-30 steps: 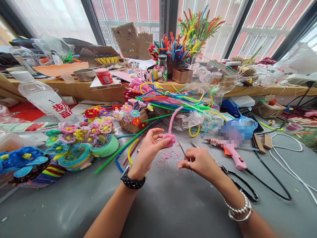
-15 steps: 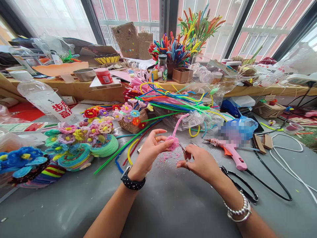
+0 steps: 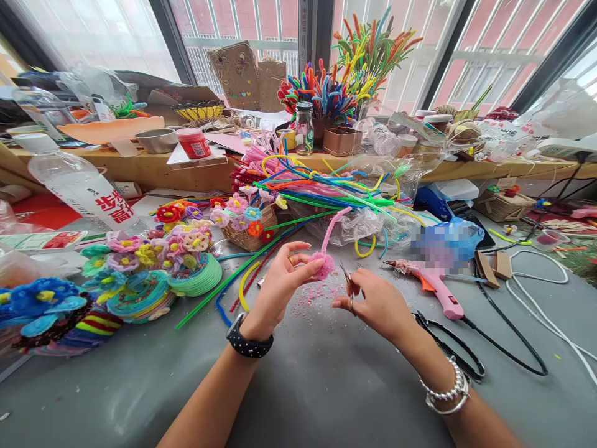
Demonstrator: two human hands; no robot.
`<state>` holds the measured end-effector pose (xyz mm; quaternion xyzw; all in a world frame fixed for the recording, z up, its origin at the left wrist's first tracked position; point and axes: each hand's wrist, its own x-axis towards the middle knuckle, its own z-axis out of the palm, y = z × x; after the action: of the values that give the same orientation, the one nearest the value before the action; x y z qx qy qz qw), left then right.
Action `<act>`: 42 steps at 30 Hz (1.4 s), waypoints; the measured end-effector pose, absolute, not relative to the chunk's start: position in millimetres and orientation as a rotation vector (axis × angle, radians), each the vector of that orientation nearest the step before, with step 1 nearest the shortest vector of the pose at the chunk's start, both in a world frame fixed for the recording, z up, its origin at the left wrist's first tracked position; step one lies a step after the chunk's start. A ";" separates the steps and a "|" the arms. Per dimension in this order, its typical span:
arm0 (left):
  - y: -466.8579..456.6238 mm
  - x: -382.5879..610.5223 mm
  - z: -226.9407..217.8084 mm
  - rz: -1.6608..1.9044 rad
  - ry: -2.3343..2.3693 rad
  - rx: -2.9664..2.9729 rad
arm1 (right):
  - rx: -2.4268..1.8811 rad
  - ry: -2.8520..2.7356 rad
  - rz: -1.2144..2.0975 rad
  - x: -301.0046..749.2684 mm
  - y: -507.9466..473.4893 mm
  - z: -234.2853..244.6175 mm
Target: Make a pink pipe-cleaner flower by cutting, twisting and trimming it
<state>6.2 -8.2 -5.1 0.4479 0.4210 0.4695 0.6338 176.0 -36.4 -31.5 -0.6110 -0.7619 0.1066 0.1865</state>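
My left hand (image 3: 291, 274) pinches a fuzzy pink pipe-cleaner flower (image 3: 325, 264) between thumb and fingers. Its long pink stem (image 3: 333, 230) sticks up and leans right. My right hand (image 3: 373, 298) has its fingers in the handles of small scissors (image 3: 348, 283), the blades pointing up and left. A small gap separates the blades from the flower. Pink fuzz clippings (image 3: 317, 292) lie scattered on the grey table below the flower. The flower's far side is hidden from me.
To the right lie a pink glue gun (image 3: 441, 289) with its cord and a blue plastic bag (image 3: 459, 239). Loose pipe cleaners (image 3: 326, 186) are heaped behind my hands. Flower-topped baskets (image 3: 196, 274) and a tilted water bottle (image 3: 79, 183) stand left.
The scissors have drawn slightly away from the pink flower, where the blades were at its edge. My left hand has shifted a little left with the flower.
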 end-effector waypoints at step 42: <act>-8.6 6.6 -11.9 1.103 0.960 1.160 | -1.680 -2.221 0.161 176.5 -35.0 -36.4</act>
<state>6.6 -8.6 -11.9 0.4992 0.4135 0.4748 0.5952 176.5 -35.0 -36.4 -0.5929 -0.7840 0.0568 0.1750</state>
